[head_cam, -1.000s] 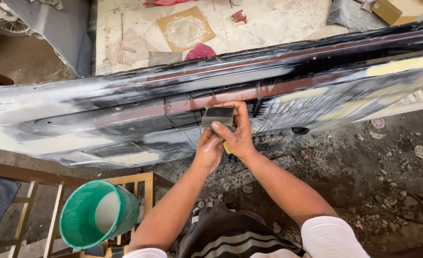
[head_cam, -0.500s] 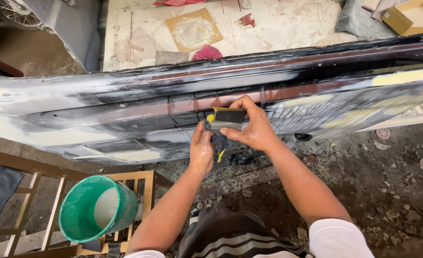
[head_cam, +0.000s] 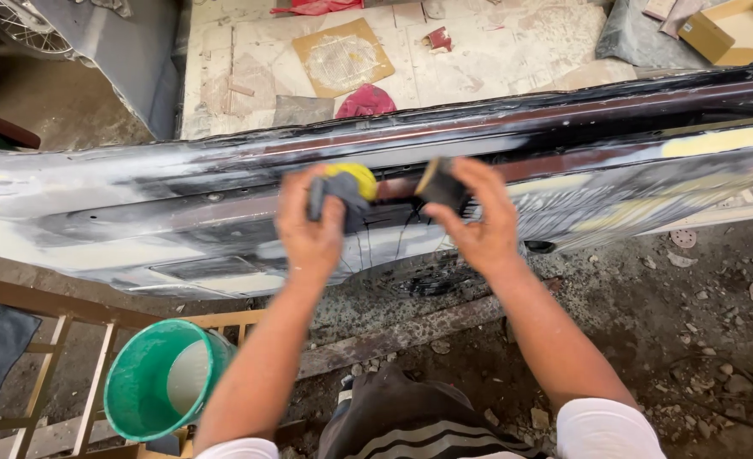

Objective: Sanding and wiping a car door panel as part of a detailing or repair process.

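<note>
Against the bumper (head_cam: 563, 183), wet and patchily sanded with dull patches left, the left hand (head_cam: 310, 228) closes its fingers on a yellow sponge (head_cam: 353, 177) while the right hand (head_cam: 477, 221) pinches a sanding block (head_cam: 441, 183) just beside it.

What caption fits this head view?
Left hand grips a yellow sponge, right hand a dark block, before a long wet panel.
</note>
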